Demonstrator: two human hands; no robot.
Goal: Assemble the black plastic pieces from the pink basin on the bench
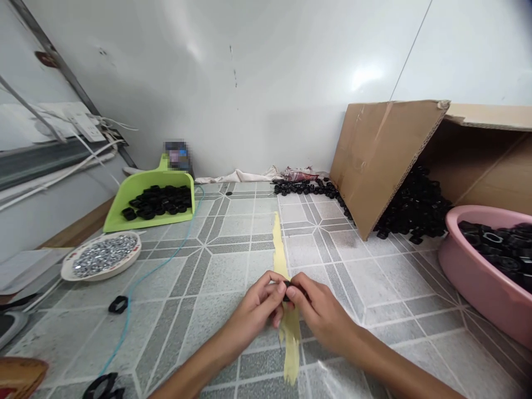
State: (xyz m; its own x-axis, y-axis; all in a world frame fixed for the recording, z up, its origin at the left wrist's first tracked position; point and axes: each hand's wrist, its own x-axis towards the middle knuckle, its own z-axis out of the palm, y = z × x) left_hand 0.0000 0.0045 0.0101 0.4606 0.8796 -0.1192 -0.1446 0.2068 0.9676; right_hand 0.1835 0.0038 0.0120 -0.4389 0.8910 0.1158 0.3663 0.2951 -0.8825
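My left hand (266,299) and my right hand (311,302) meet above the tiled-pattern surface, over a yellow strip (279,252). Between their fingertips they pinch a small black plastic part (286,285), which is mostly hidden by the fingers. Further left lies a loose black ring-shaped part (118,305), apart from both hands. A white dish (103,271) of small shiny metal pieces (106,254) stands beyond it.
At the back left a green dustpan (120,205) holds black parts. Rightward, a cardboard box (374,149) lies over a heap of black parts (419,205), beside a pink basin (477,271) of more. A blue cord (155,270) crosses the left side. More parts (305,187) line the wall.
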